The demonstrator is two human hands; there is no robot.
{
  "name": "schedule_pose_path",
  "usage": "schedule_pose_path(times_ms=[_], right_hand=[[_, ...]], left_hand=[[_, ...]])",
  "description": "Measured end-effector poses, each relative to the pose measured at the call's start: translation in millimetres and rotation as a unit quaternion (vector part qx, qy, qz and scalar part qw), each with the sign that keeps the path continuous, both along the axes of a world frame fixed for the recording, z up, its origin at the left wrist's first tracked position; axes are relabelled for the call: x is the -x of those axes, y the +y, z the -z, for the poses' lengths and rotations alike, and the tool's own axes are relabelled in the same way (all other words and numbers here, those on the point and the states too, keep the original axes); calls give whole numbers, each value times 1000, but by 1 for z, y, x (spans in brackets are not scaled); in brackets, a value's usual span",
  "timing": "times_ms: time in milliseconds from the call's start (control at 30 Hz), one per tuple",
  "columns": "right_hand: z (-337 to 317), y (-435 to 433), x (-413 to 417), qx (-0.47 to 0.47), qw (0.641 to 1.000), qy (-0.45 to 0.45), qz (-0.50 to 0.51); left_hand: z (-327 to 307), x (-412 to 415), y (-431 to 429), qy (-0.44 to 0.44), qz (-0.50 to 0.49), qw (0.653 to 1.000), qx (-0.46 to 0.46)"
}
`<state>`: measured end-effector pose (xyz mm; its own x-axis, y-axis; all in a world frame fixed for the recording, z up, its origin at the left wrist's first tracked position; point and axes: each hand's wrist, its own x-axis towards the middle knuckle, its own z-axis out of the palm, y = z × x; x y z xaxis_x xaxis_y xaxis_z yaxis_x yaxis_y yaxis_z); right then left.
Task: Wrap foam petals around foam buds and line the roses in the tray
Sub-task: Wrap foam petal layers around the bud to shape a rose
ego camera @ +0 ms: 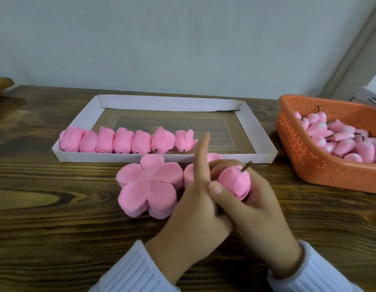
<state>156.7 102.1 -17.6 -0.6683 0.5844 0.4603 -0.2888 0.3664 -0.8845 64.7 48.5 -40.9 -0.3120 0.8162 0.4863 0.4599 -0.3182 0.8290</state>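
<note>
A pink foam rose point(234, 181) with petals folded round its bud and a short brown stem pointing up-right sits between both hands in front of the tray. My right hand point(258, 211) grips it, thumb across the petals. My left hand point(193, 207) holds it from the left, index finger raised straight. A stack of flat five-lobed pink petals point(148, 186) lies just left of the hands; a second stack point(190, 174) shows partly behind my left hand. The white cardboard tray point(254, 131) holds a row of several wrapped roses point(128, 141) along its near left side.
An orange perforated plastic basket point(313, 163) full of pink foam buds point(338, 140) stands at the right on the dark wooden table point(56, 218). A pale wall runs behind the table. A brown object point(2, 84) pokes in at the far left edge.
</note>
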Motion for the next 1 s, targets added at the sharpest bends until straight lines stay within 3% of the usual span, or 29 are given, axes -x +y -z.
schedule_pose_path(times_ms=[67,167,333,400,500,600,700,1000], right_hand=[[2,2,0,25,998,40,52],[5,13,-5,75,987,52,130],[5,27,-13,66,980,17,189],[5,27,-13,43,977,-9,207],[6,25,-11,10,973,-43,227],[6,24,-9,13,970,-65,234],[5,23,-9,23,970,-68,233],[5,21,-8,22,969,-84,230]], left_hand=[[-3,2,-5,40,28,999,20],[-7,8,-7,74,-7,997,8],[-25,41,-10,85,-211,973,-32],[-31,58,-12,92,-307,947,3],[-33,85,-19,130,-390,903,127],[-28,98,-25,210,-411,854,239],[-25,95,-25,220,-397,844,286],[-19,94,-20,266,-394,845,245]])
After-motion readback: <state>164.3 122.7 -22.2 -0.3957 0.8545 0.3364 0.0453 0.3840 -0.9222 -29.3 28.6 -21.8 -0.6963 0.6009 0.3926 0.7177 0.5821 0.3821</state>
